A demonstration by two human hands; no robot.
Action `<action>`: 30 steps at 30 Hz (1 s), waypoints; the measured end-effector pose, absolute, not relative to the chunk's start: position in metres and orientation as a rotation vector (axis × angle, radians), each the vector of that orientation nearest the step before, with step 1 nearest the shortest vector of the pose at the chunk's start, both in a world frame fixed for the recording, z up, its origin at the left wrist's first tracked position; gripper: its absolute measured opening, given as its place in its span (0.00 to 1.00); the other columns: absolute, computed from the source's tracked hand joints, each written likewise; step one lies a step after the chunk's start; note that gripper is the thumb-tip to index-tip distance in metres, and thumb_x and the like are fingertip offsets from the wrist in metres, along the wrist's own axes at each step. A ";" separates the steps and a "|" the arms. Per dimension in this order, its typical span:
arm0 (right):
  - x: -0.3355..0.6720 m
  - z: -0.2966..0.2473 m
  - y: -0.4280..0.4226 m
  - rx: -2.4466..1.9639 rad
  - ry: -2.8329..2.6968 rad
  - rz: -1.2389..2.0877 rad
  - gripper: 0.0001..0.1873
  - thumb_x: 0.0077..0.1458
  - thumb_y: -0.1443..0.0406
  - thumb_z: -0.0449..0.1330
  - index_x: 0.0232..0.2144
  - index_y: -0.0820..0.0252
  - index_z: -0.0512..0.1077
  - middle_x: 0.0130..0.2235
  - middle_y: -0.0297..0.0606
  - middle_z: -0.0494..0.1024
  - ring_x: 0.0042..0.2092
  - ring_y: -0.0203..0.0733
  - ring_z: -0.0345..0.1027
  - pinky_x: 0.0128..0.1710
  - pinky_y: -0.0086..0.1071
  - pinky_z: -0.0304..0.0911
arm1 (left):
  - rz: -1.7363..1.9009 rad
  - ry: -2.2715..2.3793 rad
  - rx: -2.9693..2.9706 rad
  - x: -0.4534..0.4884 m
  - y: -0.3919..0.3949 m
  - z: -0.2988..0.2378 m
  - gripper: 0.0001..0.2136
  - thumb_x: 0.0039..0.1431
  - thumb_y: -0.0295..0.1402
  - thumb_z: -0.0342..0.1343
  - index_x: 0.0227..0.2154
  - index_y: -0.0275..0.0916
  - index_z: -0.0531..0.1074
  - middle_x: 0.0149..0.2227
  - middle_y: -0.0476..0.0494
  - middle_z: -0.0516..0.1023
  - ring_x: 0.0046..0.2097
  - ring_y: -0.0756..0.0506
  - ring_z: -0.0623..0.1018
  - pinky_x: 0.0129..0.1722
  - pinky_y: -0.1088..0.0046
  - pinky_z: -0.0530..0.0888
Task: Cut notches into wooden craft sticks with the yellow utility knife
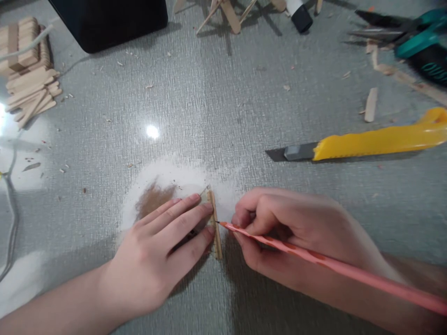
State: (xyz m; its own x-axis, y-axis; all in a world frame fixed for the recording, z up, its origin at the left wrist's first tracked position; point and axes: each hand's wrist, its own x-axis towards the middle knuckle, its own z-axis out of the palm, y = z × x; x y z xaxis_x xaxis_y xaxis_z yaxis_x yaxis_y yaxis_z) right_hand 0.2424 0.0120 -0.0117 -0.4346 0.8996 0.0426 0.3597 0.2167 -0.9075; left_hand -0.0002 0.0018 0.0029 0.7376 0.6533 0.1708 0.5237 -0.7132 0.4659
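Observation:
My right hand [275, 228] is closed around a pink pencil [324, 261]. The pencil's dark tip touches or nearly touches a short, thin wooden strip [217, 235]. That strip lies almost upright in the picture, just beyond the fingertips of my left hand [157, 246]. Laid flat with fingers stretched, this hand presses on a clear piece with a pointed corner [207, 188], perhaps a set square, which is mostly hidden under it. A brown smudge [155, 197] and white powdery patch [164, 167] mark the table beneath.
A yellow utility knife [370, 141] lies right, its blade out toward the middle. Green-handled pliers [415, 42] and wood scraps [370, 104] are at the far right. Craft sticks [30, 93] are piled left, beside a cable [12, 209]. A black object [115, 21] stands behind.

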 end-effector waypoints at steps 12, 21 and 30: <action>0.243 -0.009 0.015 -1.141 -1.930 1.177 0.11 0.54 0.74 0.59 0.26 0.55 0.62 0.31 0.29 0.75 0.28 0.30 0.67 0.28 0.26 0.63 | 0.468 0.891 2.546 0.000 0.003 0.003 0.10 0.68 0.24 0.54 0.49 0.31 0.77 0.59 0.34 0.76 0.63 0.34 0.74 0.61 0.52 0.77; 0.240 -0.008 0.017 -1.129 -1.919 1.190 0.11 0.53 0.74 0.58 0.25 0.56 0.63 0.29 0.30 0.75 0.27 0.30 0.68 0.27 0.26 0.63 | 0.477 0.906 2.565 -0.001 0.001 0.002 0.11 0.68 0.25 0.56 0.50 0.33 0.77 0.58 0.36 0.77 0.63 0.35 0.75 0.60 0.53 0.78; 0.243 -0.008 0.016 -1.148 -1.829 1.251 0.12 0.52 0.74 0.61 0.26 0.54 0.62 0.31 0.30 0.77 0.27 0.32 0.69 0.26 0.28 0.63 | 0.496 0.919 2.562 -0.003 0.000 -0.003 0.14 0.63 0.25 0.62 0.51 0.35 0.76 0.60 0.39 0.76 0.64 0.37 0.73 0.62 0.55 0.76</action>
